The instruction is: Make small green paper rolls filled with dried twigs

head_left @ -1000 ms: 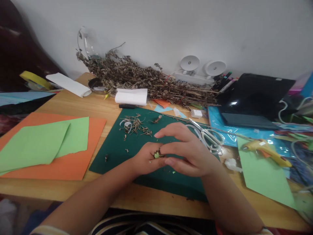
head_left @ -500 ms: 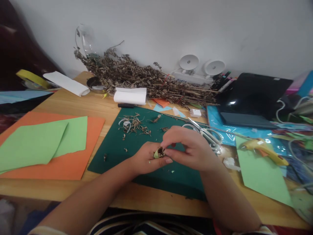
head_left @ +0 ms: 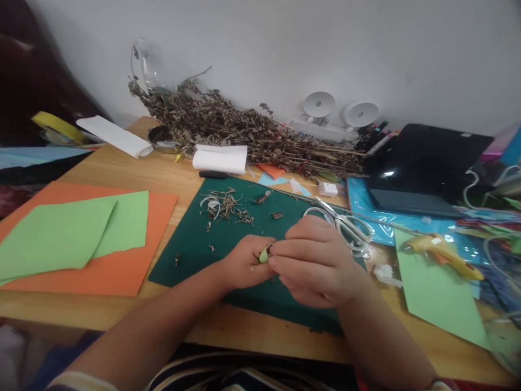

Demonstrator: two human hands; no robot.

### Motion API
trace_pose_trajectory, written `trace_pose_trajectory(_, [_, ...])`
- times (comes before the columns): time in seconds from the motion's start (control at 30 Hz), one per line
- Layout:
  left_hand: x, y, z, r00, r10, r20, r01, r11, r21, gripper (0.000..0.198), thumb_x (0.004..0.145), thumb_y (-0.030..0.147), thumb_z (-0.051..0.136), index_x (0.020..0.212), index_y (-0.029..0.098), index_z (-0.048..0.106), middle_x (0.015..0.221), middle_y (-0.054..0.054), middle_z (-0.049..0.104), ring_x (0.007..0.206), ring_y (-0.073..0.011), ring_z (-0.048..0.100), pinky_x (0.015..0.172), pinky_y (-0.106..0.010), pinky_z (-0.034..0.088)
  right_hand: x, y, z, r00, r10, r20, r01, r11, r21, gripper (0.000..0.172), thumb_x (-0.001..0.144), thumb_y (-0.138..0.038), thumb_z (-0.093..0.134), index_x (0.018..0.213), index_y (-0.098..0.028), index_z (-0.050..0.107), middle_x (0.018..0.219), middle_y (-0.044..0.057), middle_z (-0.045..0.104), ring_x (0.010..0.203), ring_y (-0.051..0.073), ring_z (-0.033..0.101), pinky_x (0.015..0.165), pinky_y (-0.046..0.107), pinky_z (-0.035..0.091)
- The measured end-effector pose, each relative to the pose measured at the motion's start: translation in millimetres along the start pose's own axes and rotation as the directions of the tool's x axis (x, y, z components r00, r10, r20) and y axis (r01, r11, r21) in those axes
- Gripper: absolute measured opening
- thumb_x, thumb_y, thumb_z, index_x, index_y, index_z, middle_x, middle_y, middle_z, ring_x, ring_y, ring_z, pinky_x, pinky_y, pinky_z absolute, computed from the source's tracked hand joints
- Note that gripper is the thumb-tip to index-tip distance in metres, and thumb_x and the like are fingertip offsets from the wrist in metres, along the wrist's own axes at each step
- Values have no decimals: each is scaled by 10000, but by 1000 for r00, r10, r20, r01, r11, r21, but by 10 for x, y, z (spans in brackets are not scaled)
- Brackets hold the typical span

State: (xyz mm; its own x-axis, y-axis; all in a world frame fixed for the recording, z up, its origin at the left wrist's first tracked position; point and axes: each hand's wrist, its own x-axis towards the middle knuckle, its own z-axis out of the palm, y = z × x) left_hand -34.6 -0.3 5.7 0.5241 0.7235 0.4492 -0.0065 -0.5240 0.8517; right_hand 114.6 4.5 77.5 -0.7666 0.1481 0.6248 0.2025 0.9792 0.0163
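Note:
Between its thumb and forefinger, my left hand point(head_left: 246, 263) grips a small green paper tube point(head_left: 264, 254) with dark dried plant bits at its opening. Pressed together at that opening are the fingers of my right hand point(head_left: 313, 263); whatever they pinch is hidden. Both hands are over a dark green cutting mat point(head_left: 183, 239). Dried stems point(head_left: 230, 206) and a loop of white strip lie on the mat beyond my left hand, with a dried leaf point(head_left: 277, 215) farther right. White-handled scissors point(head_left: 345, 225) lie just beyond my right hand.
Bundled dried plants point(head_left: 240, 125) lie along the wall behind a white paper roll point(head_left: 220, 159). Green sheets point(head_left: 52, 236) rest on orange paper point(head_left: 122, 277) at the left. A yellow glue gun point(head_left: 443, 255) and a black tablet point(head_left: 427, 157) are on the right.
My right hand has turned, and its fingers now cover more of the tube's opening. The dark filling that showed there is mostly hidden. My left hand keeps its grip.

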Motion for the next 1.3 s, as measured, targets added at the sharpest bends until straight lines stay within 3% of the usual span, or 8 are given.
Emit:
trace_pose_trajectory(0.13, [1, 12, 2, 1000, -10, 1, 10, 1000, 4, 271, 733, 304, 442, 522, 155, 359, 501, 33, 368, 479, -68, 357, 425, -174, 327, 11, -12, 25, 1000, 14, -14, -14, 999, 51, 197, 707, -217, 436, 893, -206, 499, 754, 8, 630, 618, 140, 522, 528, 306, 410])
trace_pose_trajectory(0.3, [8, -11, -4, 998, -39, -47, 37, 998, -43, 380, 757, 391, 456, 484, 147, 355, 457, 43, 347, 432, -52, 332, 404, -174, 304, -2, 10, 40, 943, 228, -243, -160, 949, 270, 234, 695, -114, 423, 909, -190, 482, 843, 51, 555, 740, 132, 530, 623, 286, 446])
trace_pose_trajectory(0.4, [0, -36, -4, 998, -28, -56, 28, 999, -18, 418, 776, 447, 400, 490, 145, 365, 455, 35, 369, 434, -56, 348, 414, -175, 319, 13, 23, 46, 946, 301, -121, -266, 932, 246, 196, 709, -188, 482, 902, -187, 518, 960, 69, 522, 816, 145, 501, 710, 313, 448])
trace_pose_trajectory(0.5, [-15, -54, 6, 996, 43, -83, -40, 999, 35, 433, 781, 492, 350, 519, 148, 381, 457, 33, 367, 456, -67, 355, 433, -182, 341, 49, 24, 68, 957, 291, -1, -284, 935, 214, 166, 728, -225, 518, 884, -181, 552, 992, 69, 528, 849, 141, 495, 774, 318, 427])
trace_pose_trajectory(0.73, [-5, -21, 0, 989, 115, -89, -112, 993, 33, 270, 790, 340, 415, 612, 141, 448, 527, 19, 466, 504, -71, 419, 465, -171, 377, 82, 12, 85, 945, 326, -20, -304, 901, 309, 47, 740, -165, 510, 759, -174, 552, 904, 44, 558, 838, 100, 512, 764, 268, 424])
trace_pose_trajectory(1.1, [-6, -36, -3, 985, 138, -101, -135, 990, 41, 234, 787, 285, 439, 613, 133, 472, 503, 30, 455, 483, -61, 407, 450, -153, 378, 88, -25, 72, 927, 372, -42, -345, 893, 289, 101, 709, -105, 488, 706, -178, 558, 880, 49, 571, 811, 107, 523, 738, 269, 434])
trace_pose_trajectory(1.2, [5, -17, -4, 989, 128, -76, -126, 992, 28, 255, 792, 271, 426, 578, 134, 452, 488, 29, 450, 469, -60, 417, 441, -155, 370, 79, -26, 58, 896, 444, 30, -418, 818, 395, 83, 713, -114, 501, 701, -177, 554, 855, 37, 560, 812, 100, 528, 731, 254, 441])
trace_pose_trajectory(1.3, [18, -6, -5, 988, 141, -69, -139, 990, 25, 289, 783, 262, 433, 523, 137, 417, 471, 31, 434, 448, -57, 419, 426, -157, 354, 57, -13, 59, 837, 522, 162, -519, 664, 538, 47, 711, -131, 529, 718, -177, 530, 922, 34, 553, 885, 112, 520, 772, 272, 435])
